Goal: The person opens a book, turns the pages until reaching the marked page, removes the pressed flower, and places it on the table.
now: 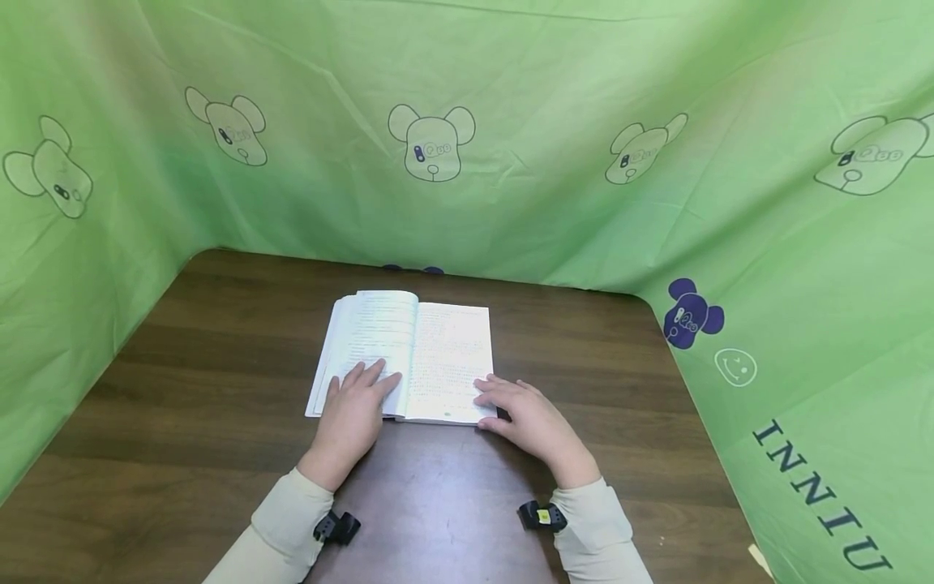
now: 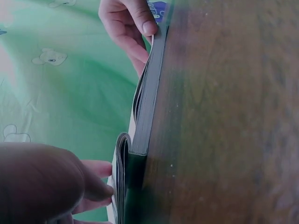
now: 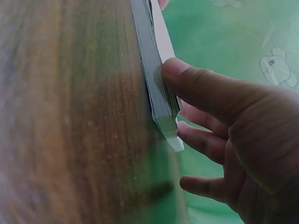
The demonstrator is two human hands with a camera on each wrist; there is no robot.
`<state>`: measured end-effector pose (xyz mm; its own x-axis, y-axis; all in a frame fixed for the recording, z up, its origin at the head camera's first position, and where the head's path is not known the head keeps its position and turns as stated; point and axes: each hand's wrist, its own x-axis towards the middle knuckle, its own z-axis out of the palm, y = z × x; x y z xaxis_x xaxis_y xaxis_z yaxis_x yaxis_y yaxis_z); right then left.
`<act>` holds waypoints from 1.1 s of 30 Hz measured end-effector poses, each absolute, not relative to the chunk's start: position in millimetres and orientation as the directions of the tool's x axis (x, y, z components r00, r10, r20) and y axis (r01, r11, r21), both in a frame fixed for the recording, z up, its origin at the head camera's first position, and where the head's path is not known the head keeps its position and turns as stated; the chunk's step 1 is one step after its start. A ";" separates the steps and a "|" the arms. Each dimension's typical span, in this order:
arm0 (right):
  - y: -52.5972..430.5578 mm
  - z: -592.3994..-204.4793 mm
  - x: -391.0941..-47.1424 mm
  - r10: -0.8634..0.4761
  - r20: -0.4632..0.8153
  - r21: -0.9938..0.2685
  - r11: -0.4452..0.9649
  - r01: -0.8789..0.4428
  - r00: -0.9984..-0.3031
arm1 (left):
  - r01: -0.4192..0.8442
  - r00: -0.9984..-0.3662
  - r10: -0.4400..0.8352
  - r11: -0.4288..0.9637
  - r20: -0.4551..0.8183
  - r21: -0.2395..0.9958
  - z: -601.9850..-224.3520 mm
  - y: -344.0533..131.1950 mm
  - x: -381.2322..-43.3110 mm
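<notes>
An open book lies on the wooden table, its left pages (image 1: 375, 328) curving up toward the spine and its right page (image 1: 452, 349) nearly flat with printed text. My left hand (image 1: 353, 414) rests on the lower part of the left pages, fingers spread. At the lower right corner of the book is my right hand (image 1: 529, 418), its thumb (image 3: 196, 77) on the edge of the top page and its other fingers at the page's right side. In the left wrist view the page block (image 2: 149, 102) shows from its near edge, with the upper sheets bowed slightly apart.
The dark brown table (image 1: 219, 389) surrounds the book. Green cloth (image 1: 511, 203) printed with bear faces hangs along the back and both sides. Each sleeved wrist bears a black camera mount, one at the left (image 1: 337, 528) and one at the right (image 1: 542, 516).
</notes>
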<state>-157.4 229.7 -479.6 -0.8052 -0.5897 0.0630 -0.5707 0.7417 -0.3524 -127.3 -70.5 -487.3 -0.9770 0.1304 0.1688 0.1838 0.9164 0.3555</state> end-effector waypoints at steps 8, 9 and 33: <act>230.2 -479.6 -157.2 -0.593 0.045 -0.360 0.741 -0.567 -0.804 | 0.141 -0.989 0.109 0.901 0.100 0.410 -487.7 -70.6 -126.3; 230.4 -479.6 -157.1 -0.594 0.044 -0.361 0.741 -0.567 -0.804 | 0.139 -0.990 0.113 0.901 0.087 0.411 -487.2 -70.4 -126.1; 232.2 -472.8 -154.8 -0.675 0.087 -0.242 0.699 -0.673 -0.733 | 0.384 -0.922 0.374 0.844 0.103 0.375 -489.0 -68.5 -127.2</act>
<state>-154.8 232.2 -472.8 -0.7328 -0.6748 0.0872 -0.6727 0.6993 -0.2417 -127.2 -68.5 -489.0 -0.9219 0.3736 0.1025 0.3836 0.8439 0.3751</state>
